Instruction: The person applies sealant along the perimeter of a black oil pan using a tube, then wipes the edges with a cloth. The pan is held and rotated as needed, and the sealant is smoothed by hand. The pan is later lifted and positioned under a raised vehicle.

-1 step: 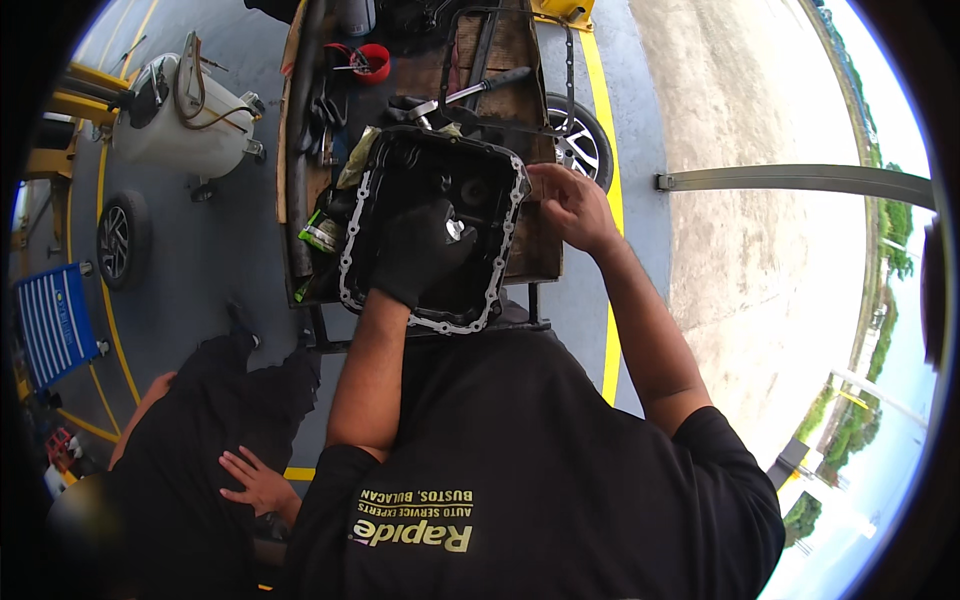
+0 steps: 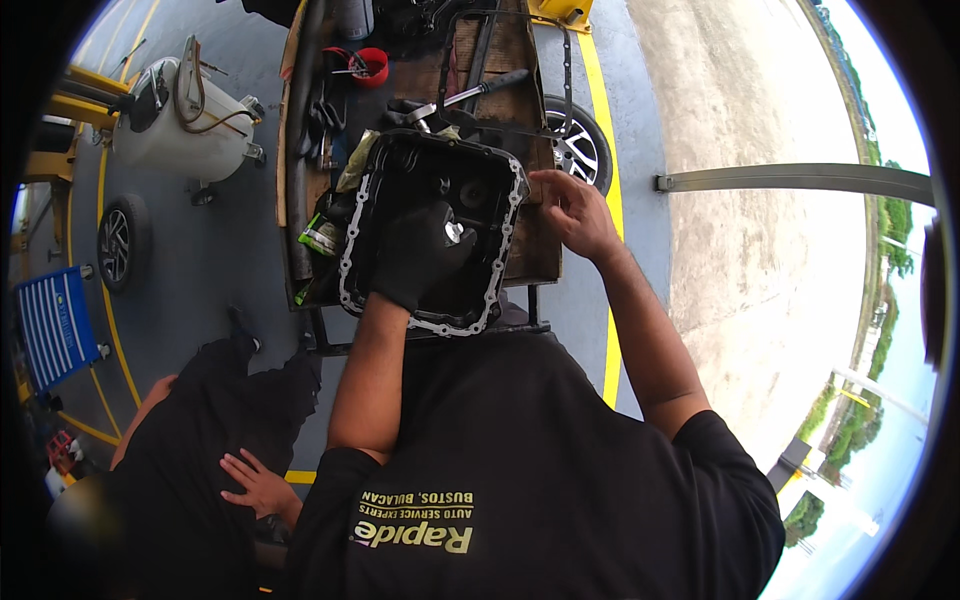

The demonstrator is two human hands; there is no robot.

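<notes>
A black oil pan (image 2: 478, 160) with a pale, bolt-holed rim lies tilted on the near part of the cart. My left hand (image 2: 420, 250), in a black glove, reaches down inside it. Its fingers are closed round a small shiny silver piece (image 2: 455, 232), mostly hidden by the glove. At the pan's upper right rim is my bare right hand (image 2: 580, 212), fingers curled and fingertips against the edge. Beyond the pan lie a ratchet wrench (image 2: 470, 95) and a thin black pan gasket (image 2: 568, 70).
The wooden-topped cart (image 2: 535, 255) also carries a red cup (image 2: 372, 67) of small parts and a green packet (image 2: 320, 235). A wheel (image 2: 578, 140) rests right of it. Another person's hand (image 2: 262, 485) is at lower left. A white tank (image 2: 180, 125) stands far left.
</notes>
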